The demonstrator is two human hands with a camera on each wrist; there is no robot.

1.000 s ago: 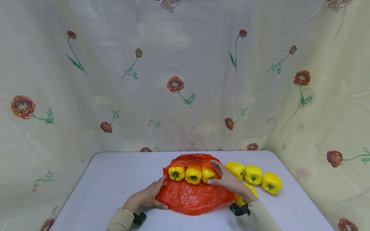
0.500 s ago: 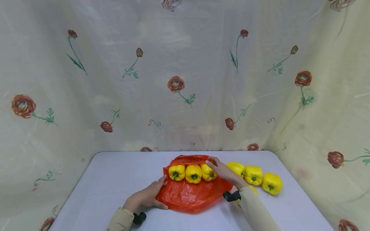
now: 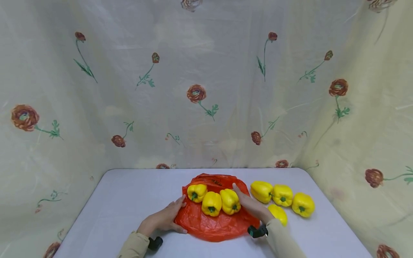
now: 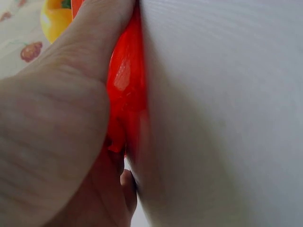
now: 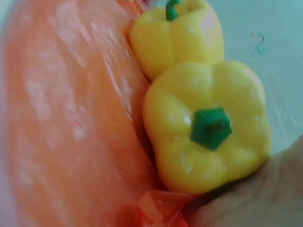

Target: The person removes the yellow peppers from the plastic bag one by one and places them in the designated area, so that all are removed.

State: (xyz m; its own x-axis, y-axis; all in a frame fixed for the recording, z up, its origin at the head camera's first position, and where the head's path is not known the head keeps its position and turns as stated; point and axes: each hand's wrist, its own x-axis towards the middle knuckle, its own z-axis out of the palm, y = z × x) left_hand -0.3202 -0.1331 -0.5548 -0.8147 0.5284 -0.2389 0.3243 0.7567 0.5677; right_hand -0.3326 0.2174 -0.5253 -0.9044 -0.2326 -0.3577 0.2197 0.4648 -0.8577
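Note:
Three yellow peppers, left (image 3: 197, 192), middle (image 3: 211, 204) and right (image 3: 229, 201), lie on a red plastic bag (image 3: 214, 227). My left hand (image 3: 165, 217) rests at the bag's left edge, fingers spread; in the left wrist view its thumb side (image 4: 57, 113) lies along the red plastic (image 4: 127, 78). My right hand (image 3: 253, 206) has its extended fingers beside the right pepper. The right wrist view has that hand (image 5: 258, 196) against a pepper (image 5: 175, 137), with another pepper (image 5: 177, 45) behind and the bag (image 5: 71, 113) alongside.
Several more yellow peppers stand right of the bag: three in a back row (image 3: 261, 191) and one nearer (image 3: 278, 214), close to the right wrist. The white table (image 3: 129, 193) is enclosed by flowered curtains (image 3: 226, 71).
The bag's upper layer no longer covers the peppers' tops. The middle and right peppers have shifted toward the front. My right hand has moved down from the bag's upper edge; the left has stayed.

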